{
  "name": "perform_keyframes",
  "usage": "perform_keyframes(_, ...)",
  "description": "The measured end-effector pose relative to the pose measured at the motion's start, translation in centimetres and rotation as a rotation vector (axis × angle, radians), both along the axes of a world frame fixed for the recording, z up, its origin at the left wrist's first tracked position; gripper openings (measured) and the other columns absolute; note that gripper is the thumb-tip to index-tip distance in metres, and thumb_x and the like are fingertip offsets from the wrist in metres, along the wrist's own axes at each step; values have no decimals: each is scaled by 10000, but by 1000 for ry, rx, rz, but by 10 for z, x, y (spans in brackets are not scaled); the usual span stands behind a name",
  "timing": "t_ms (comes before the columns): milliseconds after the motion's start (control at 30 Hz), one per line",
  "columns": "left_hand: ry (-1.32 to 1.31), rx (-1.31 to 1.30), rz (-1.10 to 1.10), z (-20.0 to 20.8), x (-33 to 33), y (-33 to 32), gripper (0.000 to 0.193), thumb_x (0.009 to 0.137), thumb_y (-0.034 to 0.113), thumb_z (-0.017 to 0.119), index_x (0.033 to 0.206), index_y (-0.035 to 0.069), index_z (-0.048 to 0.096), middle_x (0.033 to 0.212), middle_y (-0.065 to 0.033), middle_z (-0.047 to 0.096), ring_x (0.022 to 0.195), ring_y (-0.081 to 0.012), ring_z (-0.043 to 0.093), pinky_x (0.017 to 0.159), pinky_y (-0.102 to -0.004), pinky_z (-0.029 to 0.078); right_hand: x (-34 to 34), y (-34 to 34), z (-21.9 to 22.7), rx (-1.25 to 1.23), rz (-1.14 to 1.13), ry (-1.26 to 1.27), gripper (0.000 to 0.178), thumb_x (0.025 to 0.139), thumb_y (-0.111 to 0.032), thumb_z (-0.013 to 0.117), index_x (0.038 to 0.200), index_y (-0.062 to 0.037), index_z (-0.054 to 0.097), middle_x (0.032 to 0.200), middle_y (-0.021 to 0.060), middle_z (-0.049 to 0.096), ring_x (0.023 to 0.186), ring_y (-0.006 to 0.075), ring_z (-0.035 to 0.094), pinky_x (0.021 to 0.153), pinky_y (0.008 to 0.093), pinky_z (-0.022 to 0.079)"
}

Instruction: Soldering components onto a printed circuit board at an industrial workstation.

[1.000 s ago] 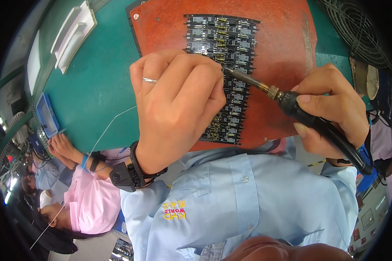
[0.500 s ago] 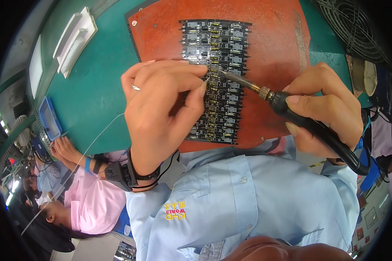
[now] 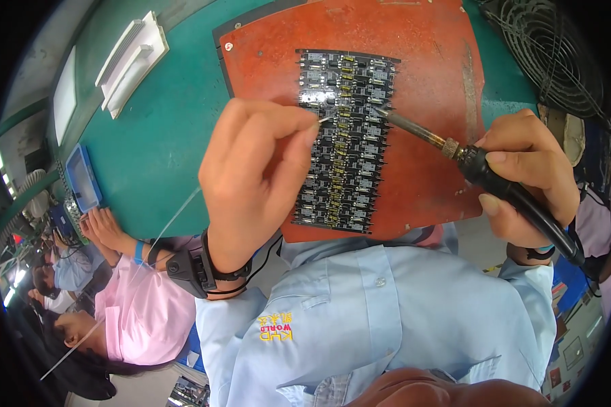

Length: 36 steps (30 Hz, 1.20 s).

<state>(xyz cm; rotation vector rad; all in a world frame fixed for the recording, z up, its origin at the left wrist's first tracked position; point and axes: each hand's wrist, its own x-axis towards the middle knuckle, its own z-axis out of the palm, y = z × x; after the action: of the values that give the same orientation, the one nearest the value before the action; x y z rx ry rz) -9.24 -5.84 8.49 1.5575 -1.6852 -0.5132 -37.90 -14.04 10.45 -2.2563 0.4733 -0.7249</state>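
Observation:
A panel of small black circuit boards [image 3: 343, 176], with a column of yellow parts along its middle, lies on an orange-red mat [image 3: 428, 74]. My left hand [image 3: 251, 169] hovers over the panel's left side, thumb and forefinger pinched on thin solder wire [image 3: 324, 119]. The wire's short end points at the middle column, and its long tail runs out behind the hand to the lower left. Wrapped in my right hand [image 3: 540, 169] is a black-handled soldering iron [image 3: 485, 166]. Its tip is over the upper right part of the panel; whether it touches, I cannot tell.
The mat rests on a green bench top [image 3: 159, 129]. A white grooved holder [image 3: 132, 64] and a blue tray [image 3: 83, 178] are on the left. A round fan grille [image 3: 546, 57] stands at the far right. Another person in a pink sleeve [image 3: 149, 298] sits at my left.
The iron's tip has moved right, from the middle column toward the panel's right side. My left fingertips have drawn back a little to the left with the wire, so the gap between them has widened.

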Motion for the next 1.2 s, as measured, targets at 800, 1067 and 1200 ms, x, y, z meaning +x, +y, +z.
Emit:
perform_keyframes(800, 29, -264, -83, -26, 13, 10, 176, 750, -63, 749, 854, 7, 625, 782, -87, 638, 677, -201, 590, 558, -295, 433, 22, 2, 2, 14, 96, 84, 336, 780, -121, 722, 1042, 32, 576, 884, 218, 625, 715, 257, 597, 599, 351, 468)
perform_keyframes(1067, 129, -163, 19, -23, 11, 21, 151, 770, -75, 741, 858, -11, 637, 746, -72, 603, 607, -130, 534, 473, -236, 395, 26, 2, 8, -41, 112, 130, 321, 766, -84, 709, 1037, 31, 582, 884, 224, 622, 715, 256, 599, 604, 353, 473)
perform_keyframes(1200, 88, -193, -1, -22, 8, 16, 151, 771, -77, 741, 865, 4, 655, 772, -74, 603, 594, -121, 526, 455, -238, 383, 27, 1, 13, -39, 111, 138, 323, 764, -84, 710, 1037, 32, 583, 883, 226, 622, 712, 260, 598, 603, 355, 469)
